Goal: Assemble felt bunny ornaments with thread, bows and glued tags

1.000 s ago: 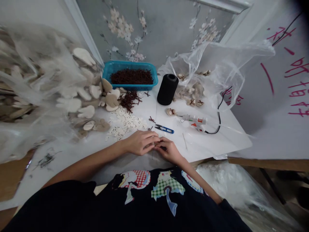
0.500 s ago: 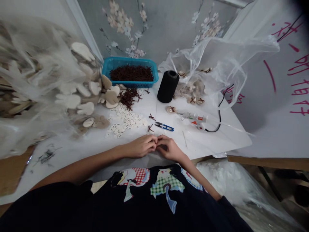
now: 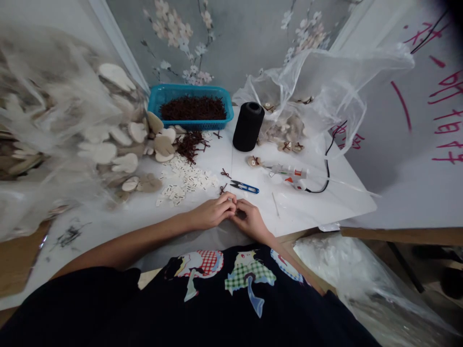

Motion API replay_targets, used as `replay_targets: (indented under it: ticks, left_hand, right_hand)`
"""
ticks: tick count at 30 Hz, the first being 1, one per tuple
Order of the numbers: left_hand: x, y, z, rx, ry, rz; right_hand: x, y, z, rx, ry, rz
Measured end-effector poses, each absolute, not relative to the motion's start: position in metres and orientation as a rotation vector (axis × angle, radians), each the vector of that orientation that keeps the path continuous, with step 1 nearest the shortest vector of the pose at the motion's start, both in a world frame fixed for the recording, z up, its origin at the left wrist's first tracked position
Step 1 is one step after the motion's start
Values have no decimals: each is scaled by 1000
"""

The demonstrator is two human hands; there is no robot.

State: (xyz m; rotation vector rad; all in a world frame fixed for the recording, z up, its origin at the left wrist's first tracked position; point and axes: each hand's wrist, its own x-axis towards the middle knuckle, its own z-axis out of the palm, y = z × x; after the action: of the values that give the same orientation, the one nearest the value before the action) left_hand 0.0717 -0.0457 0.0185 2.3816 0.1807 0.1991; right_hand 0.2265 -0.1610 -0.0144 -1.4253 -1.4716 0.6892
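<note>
My left hand (image 3: 216, 210) and my right hand (image 3: 250, 219) meet at the table's front edge, fingers curled and fingertips together. A small dark patch shows inside the curve of my right hand; I cannot make out what it is. What my left fingers pinch is hidden. Just beyond the hands lie blue-handled thread snips (image 3: 245, 187) and two small brown bows, one (image 3: 225, 173) behind the other (image 3: 223, 189). Left of these spreads a heap of small white printed tags (image 3: 188, 177).
A blue basket (image 3: 231, 112) holds brown bows, with more piled in front (image 3: 191, 146). A black thread cone (image 3: 248, 126) stands beside it. Right lies a glue gun (image 3: 289, 172) with a cord. Clear bags of felt pieces (image 3: 97, 149) and finished pieces (image 3: 285, 126) flank the table.
My right hand has turned slightly, its fingers now more curled, with a dark patch showing within them. The hands stay together. The whole view has shifted a little.
</note>
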Motion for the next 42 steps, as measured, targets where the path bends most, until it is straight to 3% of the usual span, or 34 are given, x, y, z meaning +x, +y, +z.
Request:
replay_targets:
  ticks: [4,11,30,42]
  left_hand:
    - [75,-41,19,2409,190,237]
    - [81,-22,19,2799,145,-47]
    - [91,-17,1,2910,-138,164]
    - [84,-9,1,2728,-133,202]
  right_hand:
    - [229,-163,-18,-1381,-1493,659]
    - [238,-174,-20,-1378,-1518,611]
    - [239,-171,-9,-1489,-1343,900]
    - [252,-164,-4,-1737,-1402,757]
